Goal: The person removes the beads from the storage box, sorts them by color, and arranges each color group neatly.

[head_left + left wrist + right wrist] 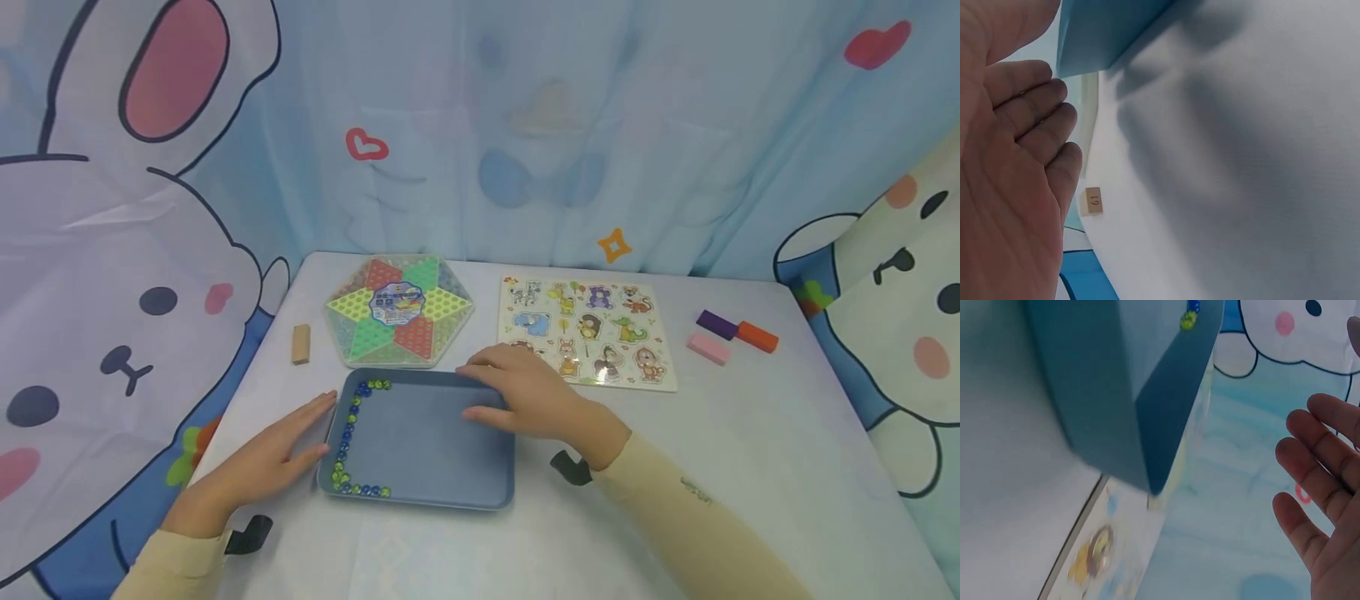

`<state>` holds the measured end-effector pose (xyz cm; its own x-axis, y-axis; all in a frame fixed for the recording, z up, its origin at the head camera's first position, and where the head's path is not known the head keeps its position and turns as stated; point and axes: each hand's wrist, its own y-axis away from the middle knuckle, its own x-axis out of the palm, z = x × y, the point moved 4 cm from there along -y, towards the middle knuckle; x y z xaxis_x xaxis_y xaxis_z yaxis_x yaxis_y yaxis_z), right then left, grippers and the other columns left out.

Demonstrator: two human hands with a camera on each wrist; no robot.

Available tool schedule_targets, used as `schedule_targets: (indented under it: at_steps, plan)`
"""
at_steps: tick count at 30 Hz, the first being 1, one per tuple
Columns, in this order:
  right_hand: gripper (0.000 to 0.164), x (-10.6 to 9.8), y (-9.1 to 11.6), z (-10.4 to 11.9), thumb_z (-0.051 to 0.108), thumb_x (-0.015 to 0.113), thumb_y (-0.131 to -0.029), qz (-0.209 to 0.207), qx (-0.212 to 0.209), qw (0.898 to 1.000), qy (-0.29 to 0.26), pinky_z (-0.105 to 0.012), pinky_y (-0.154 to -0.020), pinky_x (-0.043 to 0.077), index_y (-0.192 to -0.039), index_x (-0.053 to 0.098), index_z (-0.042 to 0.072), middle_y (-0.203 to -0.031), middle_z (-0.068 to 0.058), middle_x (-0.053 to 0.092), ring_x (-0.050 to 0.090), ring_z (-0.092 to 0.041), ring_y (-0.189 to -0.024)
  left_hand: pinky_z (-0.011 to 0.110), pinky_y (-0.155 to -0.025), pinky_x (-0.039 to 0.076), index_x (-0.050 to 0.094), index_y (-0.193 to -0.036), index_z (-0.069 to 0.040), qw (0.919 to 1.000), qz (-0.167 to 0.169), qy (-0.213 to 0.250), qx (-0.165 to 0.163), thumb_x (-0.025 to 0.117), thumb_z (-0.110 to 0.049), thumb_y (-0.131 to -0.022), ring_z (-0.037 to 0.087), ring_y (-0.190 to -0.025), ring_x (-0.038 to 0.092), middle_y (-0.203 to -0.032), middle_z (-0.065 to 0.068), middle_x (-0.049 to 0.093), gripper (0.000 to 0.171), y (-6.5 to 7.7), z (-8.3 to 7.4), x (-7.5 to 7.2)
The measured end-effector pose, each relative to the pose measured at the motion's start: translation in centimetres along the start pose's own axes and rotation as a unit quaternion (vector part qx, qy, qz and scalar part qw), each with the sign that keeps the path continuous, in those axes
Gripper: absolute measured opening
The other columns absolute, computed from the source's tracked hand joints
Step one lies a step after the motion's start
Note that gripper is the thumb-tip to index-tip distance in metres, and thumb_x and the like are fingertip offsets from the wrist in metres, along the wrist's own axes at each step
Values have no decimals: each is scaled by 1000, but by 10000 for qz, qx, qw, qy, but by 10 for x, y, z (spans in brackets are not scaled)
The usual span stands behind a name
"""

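Note:
A blue-grey rectangular tray point(435, 442) holds blue and yellow-green glass marbles point(347, 433), strung along its left wall and into both left corners. My left hand point(258, 467) is beside the tray's left wall, fingers straight, fingertips right at the rim. Over the tray's back right part is my right hand point(536, 396), its fingers extended and thumb apart. In the left wrist view the palm point(1010, 169) faces the camera near the tray's corner point(1104, 37). The right wrist view has the hand's fingers point(1316, 450) spread apart from the tray wall point(1091, 394), holding nothing.
Behind the tray lies a hexagonal Chinese checkers board point(397, 312). An animal picture puzzle board point(588, 333) lies right of it. A small wooden block point(301, 344) is at left; purple point(717, 325), orange point(757, 337) and pink point(708, 349) blocks are at right. A printed curtain point(540, 125) hangs behind.

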<state>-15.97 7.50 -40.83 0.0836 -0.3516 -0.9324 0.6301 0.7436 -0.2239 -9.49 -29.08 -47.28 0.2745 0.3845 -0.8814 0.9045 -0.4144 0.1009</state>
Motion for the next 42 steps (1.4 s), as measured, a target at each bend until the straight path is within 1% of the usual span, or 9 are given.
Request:
schedule_targets:
  at_steps: [7, 15, 23, 28, 32, 34, 36, 40, 42]
  plan:
    - [53, 18, -28, 19, 54, 71, -96, 315, -289, 9987, -277, -35, -102, 56, -135, 71, 17, -129, 3, 69, 63, -15, -119, 56, -121, 37, 35, -164, -15, 9999, -6, 71, 110, 61, -37, -106, 37, -154, 41, -169, 9, 38, 67, 1, 2, 2]
    - [47, 39, -51, 41, 54, 68, -98, 841, -821, 9931, -61, -30, -96, 57, -130, 74, 19, -118, 6, 68, 63, -11, -109, 54, -121, 37, 36, -164, -18, 9999, -22, 29, 152, 60, -37, -107, 34, -154, 42, -169, 6, 39, 65, 2, 4, 4]
    - [45, 64, -64, 56, 52, 73, -96, 1513, -1101, 9823, 0, -27, -91, 56, -129, 75, 21, -115, 7, 68, 61, -9, -105, 54, -121, 38, 34, -165, -19, 9998, -54, 84, 168, 60, -36, -107, 34, -153, 42, -169, 5, 39, 66, 2, 6, 6]
    - [42, 81, -69, 61, 51, 77, -93, 1724, -1330, 9759, 139, -21, -89, 54, -125, 76, 25, -111, 10, 68, 60, -4, -101, 55, -121, 39, 34, -165, -19, 9998, -41, 123, 116, 61, -37, -107, 33, -154, 41, -169, 3, 39, 66, 1, 7, 6]
    - [41, 95, -72, 66, 52, 79, -90, 1844, -1495, 9709, 328, -20, -91, 55, -123, 77, 27, -112, 11, 68, 62, -5, -102, 52, -122, 37, 34, -165, -21, 9999, -38, 130, 67, 61, -37, -106, 30, -155, 40, -170, 1, 38, 67, 1, 9, 6]
    - [40, 100, -73, 68, 53, 79, -90, 1908, -1547, 9685, 401, -21, -89, 55, -121, 78, 29, -111, 12, 68, 62, -5, -102, 48, -123, 37, 34, -165, -21, 9999, -71, 100, 95, 61, -37, -106, 29, -155, 41, -169, 0, 39, 66, 1, 10, 7]
    - [39, 105, -74, 70, 53, 80, -89, 1990, -1556, 9667, 409, -20, -87, 55, -120, 78, 30, -110, 13, 68, 62, -4, -102, 37, -125, 35, 36, -164, -20, 9997, -110, 132, 173, 61, -37, -106, 30, -154, 41, -169, 1, 40, 65, 1, 10, 7]
    - [37, 111, -75, 74, 52, 80, -89, 2142, -1583, 9630, 402, -18, -86, 53, -120, 78, 31, -108, 14, 67, 62, -3, -102, 14, -124, 22, 37, -163, -17, 9991, -167, 272, 296, 61, -35, -107, 32, -154, 42, -168, 3, 41, 64, 1, 9, 7]
    - [36, 112, -76, 77, 51, 81, -89, 2181, -1614, 9618, 373, -18, -87, 54, -119, 78, 32, -107, 14, 67, 63, -2, -102, 17, -125, 24, 38, -163, -17, 9989, -165, 319, 305, 61, -34, -107, 32, -154, 42, -168, 4, 41, 64, 1, 9, 7]
